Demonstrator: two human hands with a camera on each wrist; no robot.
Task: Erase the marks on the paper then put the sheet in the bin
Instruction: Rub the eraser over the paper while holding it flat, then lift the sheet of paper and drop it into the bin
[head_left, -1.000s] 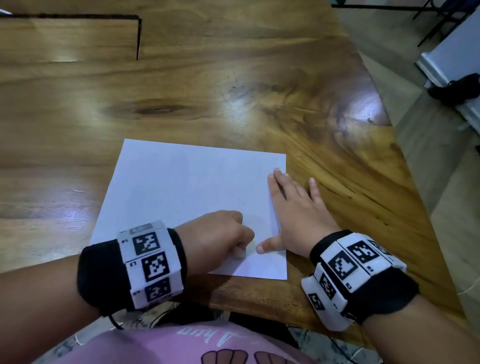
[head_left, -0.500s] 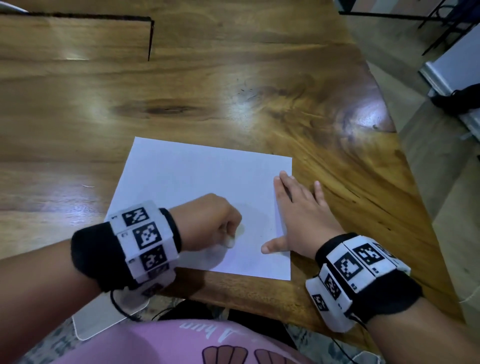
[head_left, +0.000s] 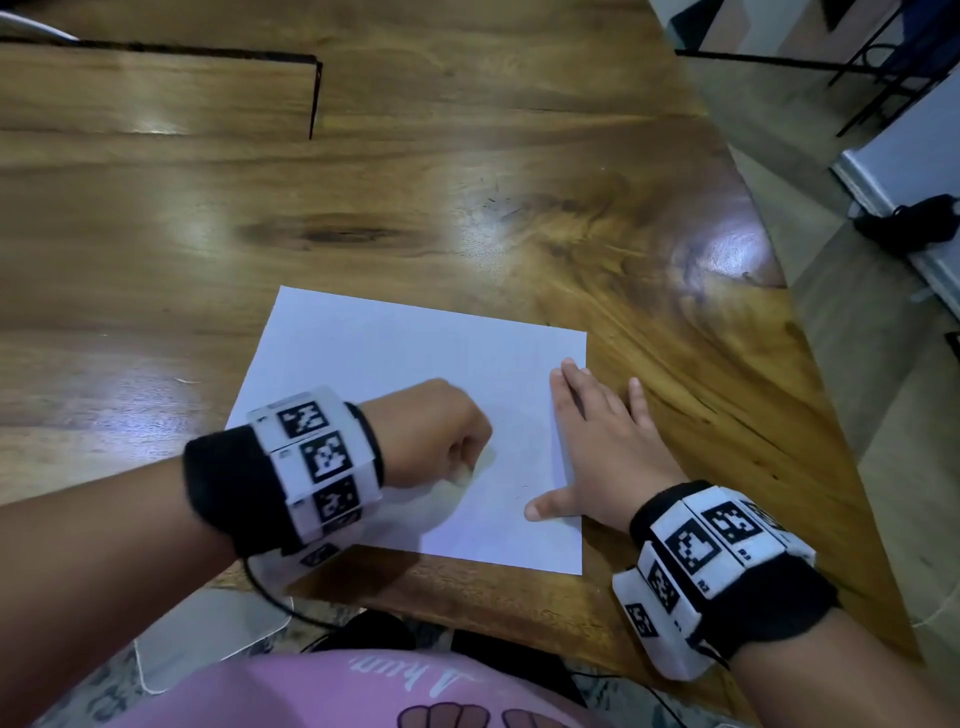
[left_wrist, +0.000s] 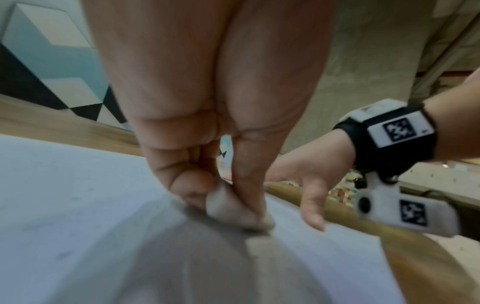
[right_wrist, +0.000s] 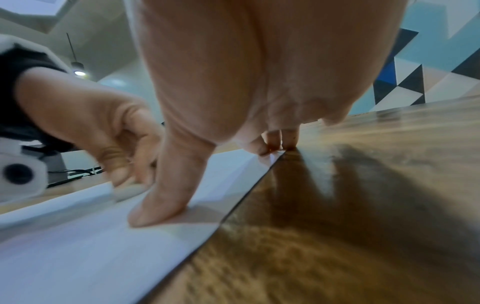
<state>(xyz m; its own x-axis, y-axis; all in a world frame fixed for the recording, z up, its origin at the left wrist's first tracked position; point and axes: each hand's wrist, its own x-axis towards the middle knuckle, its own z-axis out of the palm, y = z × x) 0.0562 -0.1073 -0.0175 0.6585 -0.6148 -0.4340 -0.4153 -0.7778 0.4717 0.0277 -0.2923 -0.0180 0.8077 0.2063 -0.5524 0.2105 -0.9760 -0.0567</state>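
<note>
i see a black cable (head_left: 280, 603) hanging off my left wrist at the near edge of the wooden table (head_left: 415, 197); a pale flat object (head_left: 208, 634) lies below that edge. the sheet (head_left: 395, 374) lies flat, near side close to the table edge, slightly skewed. my left hand (head_left: 431, 436) pinches an eraser (left_wrist: 228, 207) down on the sheet. my right hand (head_left: 608, 452), fingers straight, presses its right edge.

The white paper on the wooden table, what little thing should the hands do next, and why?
Probably rub the small white eraser a little toward the faint dark specks near the right thumb. The left hand pinches it against the white paper sheet, the right hand presses the sheet's right edge flat on the wooden table, and faint marks seem to remain.
</note>
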